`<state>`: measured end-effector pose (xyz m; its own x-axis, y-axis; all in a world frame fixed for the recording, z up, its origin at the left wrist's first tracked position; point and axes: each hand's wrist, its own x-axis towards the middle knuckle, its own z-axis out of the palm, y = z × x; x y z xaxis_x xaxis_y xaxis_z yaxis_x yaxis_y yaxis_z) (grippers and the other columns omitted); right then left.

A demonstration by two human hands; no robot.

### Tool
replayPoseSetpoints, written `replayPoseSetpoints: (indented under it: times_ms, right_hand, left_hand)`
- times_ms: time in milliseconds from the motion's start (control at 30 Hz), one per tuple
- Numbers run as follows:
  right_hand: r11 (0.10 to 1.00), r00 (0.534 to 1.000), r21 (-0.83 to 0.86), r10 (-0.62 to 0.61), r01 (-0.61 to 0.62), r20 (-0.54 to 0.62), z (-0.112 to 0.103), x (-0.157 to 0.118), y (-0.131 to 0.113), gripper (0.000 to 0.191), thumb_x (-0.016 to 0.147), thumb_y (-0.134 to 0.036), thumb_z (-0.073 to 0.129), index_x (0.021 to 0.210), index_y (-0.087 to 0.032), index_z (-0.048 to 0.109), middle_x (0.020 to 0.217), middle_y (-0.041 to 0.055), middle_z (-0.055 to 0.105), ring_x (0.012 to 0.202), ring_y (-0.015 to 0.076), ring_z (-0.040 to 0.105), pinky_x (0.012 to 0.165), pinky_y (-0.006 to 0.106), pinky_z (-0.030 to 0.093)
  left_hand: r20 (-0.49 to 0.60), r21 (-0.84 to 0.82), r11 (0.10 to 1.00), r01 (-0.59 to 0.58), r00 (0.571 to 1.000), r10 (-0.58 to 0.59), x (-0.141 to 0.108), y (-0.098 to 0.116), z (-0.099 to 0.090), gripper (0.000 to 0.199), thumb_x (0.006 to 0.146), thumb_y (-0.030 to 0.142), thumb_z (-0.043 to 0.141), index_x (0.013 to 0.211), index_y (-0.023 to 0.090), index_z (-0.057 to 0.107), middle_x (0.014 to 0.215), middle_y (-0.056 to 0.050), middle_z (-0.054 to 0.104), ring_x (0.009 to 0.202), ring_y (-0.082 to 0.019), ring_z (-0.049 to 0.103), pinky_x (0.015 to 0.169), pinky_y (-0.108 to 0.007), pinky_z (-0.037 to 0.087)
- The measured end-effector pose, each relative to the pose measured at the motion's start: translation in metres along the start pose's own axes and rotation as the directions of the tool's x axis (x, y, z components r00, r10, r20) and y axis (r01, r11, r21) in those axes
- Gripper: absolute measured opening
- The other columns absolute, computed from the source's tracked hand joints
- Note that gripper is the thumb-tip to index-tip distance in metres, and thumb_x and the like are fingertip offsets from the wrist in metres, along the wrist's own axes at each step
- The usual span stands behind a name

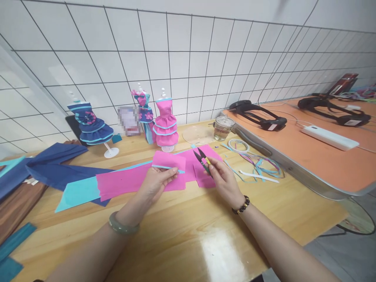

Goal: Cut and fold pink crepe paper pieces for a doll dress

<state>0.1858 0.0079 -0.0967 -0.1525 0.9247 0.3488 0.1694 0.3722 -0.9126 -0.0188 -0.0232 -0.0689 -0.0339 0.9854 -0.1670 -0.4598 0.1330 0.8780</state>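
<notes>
My left hand, with a green bangle at the wrist, pinches a pink piece of fabric that has a light blue strip across it. My right hand, with a beaded bracelet, is wrapped round small dark thread snips, their blades parted and pointing up and left. The snips are to the right of the held piece, apart from it. Beneath and behind both hands lie pink fabric strips, with light blue fabric under their left end.
Three small dress forms stand behind, in a blue dress, a pink dress and a mixed one. Right are a lidded cup, tape roll and ribbon scraps. Navy fabric lies left; headsets rest on the orange table.
</notes>
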Motion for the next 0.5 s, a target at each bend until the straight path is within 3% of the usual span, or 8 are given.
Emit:
replayPoseSetpoints:
  times_ms: [100, 167, 300, 500]
  right_hand:
    - [0.964, 0.978, 0.202, 0.141, -0.171, 0.153, 0.007, -0.004, -0.012, 0.029, 0.084, -0.04, 0.047, 0.102, -0.018, 0.051, 0.072, -0.0004, 0.053, 0.055, 0.0095, 0.048, 0.052, 0.022, 0.043]
    - [0.938, 0.958, 0.253, 0.179, -0.235, 0.226, 0.01, -0.007, -0.018, 0.027, 0.082, -0.042, 0.049, 0.096, -0.019, 0.05, 0.065, -0.0035, 0.046, 0.051, 0.0078, 0.041, 0.046, 0.02, 0.036]
    - [0.928, 0.919, 0.238, 0.195, -0.285, 0.342, 0.016, -0.013, -0.022, 0.028, 0.082, -0.044, 0.05, 0.09, -0.017, 0.049, 0.064, -0.0045, 0.04, 0.05, 0.0064, 0.033, 0.043, 0.019, 0.027]
    - [0.912, 0.859, 0.272, 0.142, -0.306, 0.492, 0.025, -0.021, -0.026, 0.028, 0.088, -0.046, 0.036, 0.084, -0.019, 0.041, 0.059, -0.0064, 0.039, 0.043, 0.006, 0.031, 0.043, 0.021, 0.025]
  left_hand:
    - [-0.082, -0.067, 0.998, 0.003, 0.997, -0.008, -0.003, 0.0, 0.004, 0.019, 0.055, 0.015, 0.076, 0.071, 0.011, 0.066, 0.067, -0.002, 0.067, 0.067, -0.012, 0.061, 0.068, -0.026, 0.05]
    - [-0.114, -0.109, 0.994, -0.005, 0.993, -0.007, -0.004, -0.001, 0.007, 0.017, 0.056, 0.015, 0.076, 0.069, 0.01, 0.067, 0.066, -0.003, 0.067, 0.066, -0.012, 0.061, 0.068, -0.025, 0.05]
    - [-0.154, -0.196, 0.978, -0.067, 0.987, 0.037, -0.006, -0.002, 0.01, 0.012, 0.057, 0.014, 0.074, 0.067, 0.011, 0.067, 0.068, -0.003, 0.067, 0.069, -0.013, 0.062, 0.066, -0.025, 0.049]
    - [-0.205, -0.218, 0.968, -0.121, 0.976, 0.076, -0.013, -0.006, 0.019, 0.014, 0.061, 0.014, 0.073, 0.073, 0.013, 0.067, 0.074, -0.003, 0.068, 0.076, -0.014, 0.063, 0.071, -0.026, 0.05]
